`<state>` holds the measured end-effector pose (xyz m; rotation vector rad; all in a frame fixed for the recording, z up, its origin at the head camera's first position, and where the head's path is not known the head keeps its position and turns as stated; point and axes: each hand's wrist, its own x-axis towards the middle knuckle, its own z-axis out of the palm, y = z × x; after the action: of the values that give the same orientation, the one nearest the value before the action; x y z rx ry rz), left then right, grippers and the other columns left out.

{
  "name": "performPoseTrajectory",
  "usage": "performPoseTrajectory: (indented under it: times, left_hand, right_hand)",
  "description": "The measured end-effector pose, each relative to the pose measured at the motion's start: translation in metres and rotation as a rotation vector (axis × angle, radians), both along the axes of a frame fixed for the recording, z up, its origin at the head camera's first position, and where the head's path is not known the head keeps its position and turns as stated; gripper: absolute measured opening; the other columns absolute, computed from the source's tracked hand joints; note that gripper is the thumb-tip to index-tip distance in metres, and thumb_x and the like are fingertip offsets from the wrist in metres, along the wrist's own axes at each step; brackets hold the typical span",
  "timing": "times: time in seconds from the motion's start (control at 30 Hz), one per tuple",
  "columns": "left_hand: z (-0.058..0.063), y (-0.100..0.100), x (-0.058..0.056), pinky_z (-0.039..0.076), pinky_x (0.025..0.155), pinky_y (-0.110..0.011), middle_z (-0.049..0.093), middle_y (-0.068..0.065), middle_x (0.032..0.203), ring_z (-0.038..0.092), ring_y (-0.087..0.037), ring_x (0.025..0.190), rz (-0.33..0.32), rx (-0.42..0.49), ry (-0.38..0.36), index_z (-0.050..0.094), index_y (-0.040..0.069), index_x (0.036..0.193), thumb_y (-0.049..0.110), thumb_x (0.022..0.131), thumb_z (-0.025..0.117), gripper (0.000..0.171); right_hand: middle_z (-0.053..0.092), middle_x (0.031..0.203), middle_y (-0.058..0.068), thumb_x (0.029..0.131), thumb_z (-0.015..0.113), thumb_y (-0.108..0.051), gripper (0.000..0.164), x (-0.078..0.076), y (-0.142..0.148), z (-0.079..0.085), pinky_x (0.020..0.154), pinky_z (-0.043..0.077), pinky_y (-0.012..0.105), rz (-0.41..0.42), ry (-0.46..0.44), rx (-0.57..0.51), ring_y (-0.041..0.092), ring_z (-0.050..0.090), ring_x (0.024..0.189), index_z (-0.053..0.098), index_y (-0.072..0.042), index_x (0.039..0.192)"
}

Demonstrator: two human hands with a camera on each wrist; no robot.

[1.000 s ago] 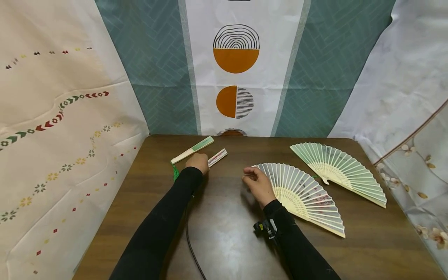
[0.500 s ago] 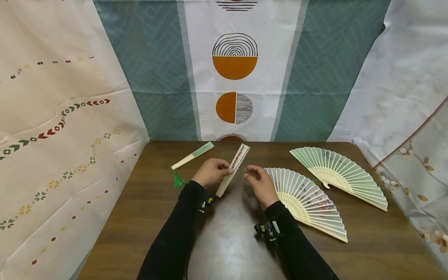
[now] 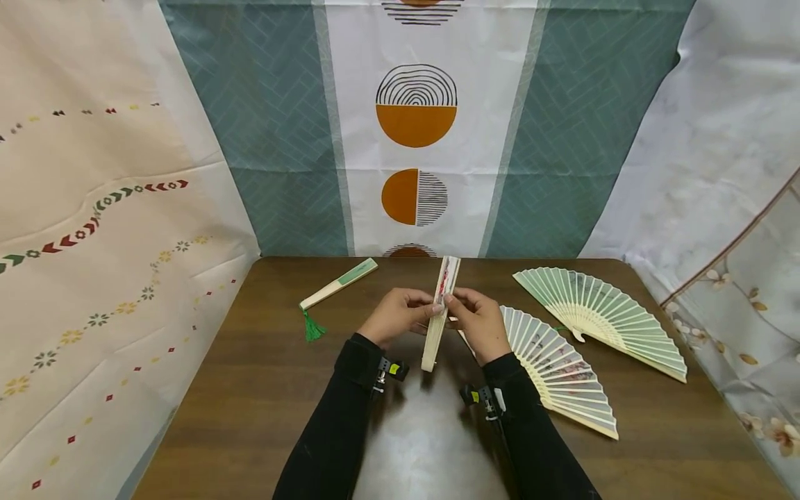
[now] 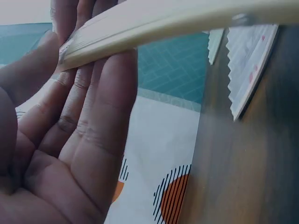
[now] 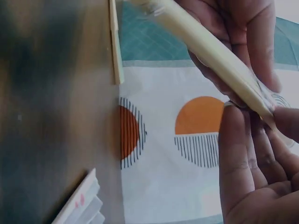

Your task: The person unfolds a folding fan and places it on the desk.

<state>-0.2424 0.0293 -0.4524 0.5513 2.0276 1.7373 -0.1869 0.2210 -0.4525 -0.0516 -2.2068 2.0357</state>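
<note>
A folded white fan with pale wooden ribs and a red print on its outer face (image 3: 437,328) is held above the table, to the left of the open white fan with pale ribs and grey-and-red printing (image 3: 559,368). The left hand (image 3: 400,314) pinches the folded white fan between thumb and fingers from one side; the right hand (image 3: 481,323) pinches it likewise from the other, in front of the open white fan's left part. The folded white fan tilts, its upper end leaning slightly toward the open white fan's side.

Behind and to the right of the open white fan lies an open pale-green fan with pale ribs (image 3: 603,316). Well to the left of the open white fan lies a folded green-and-cream fan (image 3: 339,283) with a green thread tassel (image 3: 313,328). All three rest on a brown wood-grain table (image 3: 250,430). Beyond the open white fan hangs a teal-and-white cloth with orange circles (image 3: 287,139).
</note>
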Motion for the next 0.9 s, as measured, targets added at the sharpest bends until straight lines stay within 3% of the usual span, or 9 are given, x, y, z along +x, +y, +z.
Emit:
performPoseTrajectory:
  times: [0.17,0.47,0.7,0.9]
  left_hand:
    - [-0.005,-0.001,0.002,0.075,0.084,-0.042,0.081,-0.015,0.107,0.080,-0.014,0.087,0.055,-0.039,0.009,0.082,-0.003,0.122,0.013,0.112,0.074,0.021]
    - [0.002,0.004,-0.006,0.074,0.085,-0.036,0.083,-0.024,0.117,0.081,-0.014,0.091,0.065,-0.006,0.064,0.081,-0.004,0.127,0.010,0.114,0.069,0.022]
    - [0.002,0.006,-0.006,0.074,0.086,-0.036,0.082,-0.025,0.119,0.080,-0.014,0.094,0.066,-0.010,0.103,0.080,-0.005,0.128,0.007,0.115,0.068,0.022]
    - [0.000,0.008,-0.005,0.074,0.089,-0.038,0.081,-0.027,0.123,0.081,-0.014,0.096,0.063,0.031,0.073,0.078,-0.008,0.128,0.005,0.116,0.064,0.022]
  right_hand:
    - [0.083,0.119,0.024,0.113,0.071,-0.009,0.030,-0.001,0.000,-0.001,0.086,0.073,0.030,0.042,-0.029,0.006,0.006,0.080,0.094,0.075,0.008,0.138]
    - [0.081,0.124,0.029,0.113,0.072,-0.008,0.033,-0.012,0.005,0.010,0.089,0.073,0.031,0.074,-0.020,0.032,0.006,0.080,0.094,0.074,0.007,0.142]
    - [0.085,0.114,0.018,0.111,0.073,-0.006,0.030,-0.012,0.006,0.013,0.082,0.072,0.025,0.057,-0.021,0.006,0.003,0.080,0.090,0.075,0.011,0.136]
    - [0.086,0.107,0.006,0.112,0.071,-0.003,0.028,-0.012,0.008,0.011,0.081,0.072,0.025,0.023,-0.071,-0.103,0.003,0.081,0.091,0.071,0.015,0.134]
